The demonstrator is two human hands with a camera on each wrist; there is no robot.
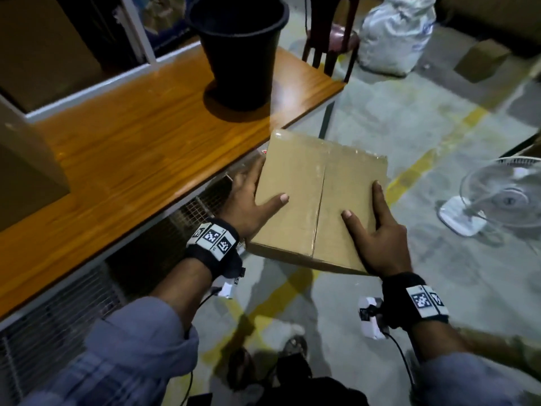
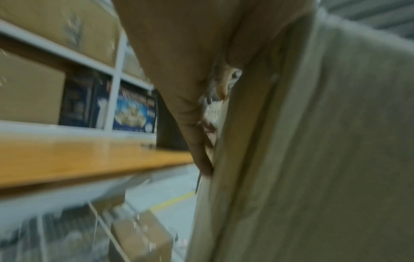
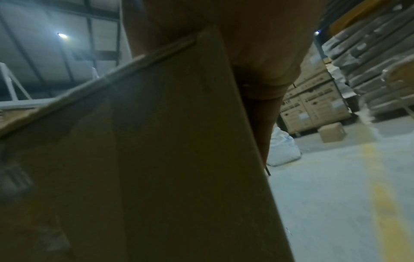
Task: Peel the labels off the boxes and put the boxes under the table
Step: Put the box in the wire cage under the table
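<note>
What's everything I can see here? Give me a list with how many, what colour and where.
cardboard box: one, brown, held in the air just off the table's edge
table: one, orange wood top, on the left
bucket: one, black, standing on the table
second box: one, brown, on the table at far left
chair: one, dark, beyond the table
sack: one, white, on the floor
fan: one, white, on the floor at right
floor line: yellow, on the grey floor
left hand: grips the box's left side
right hand: grips the box's right side
</note>
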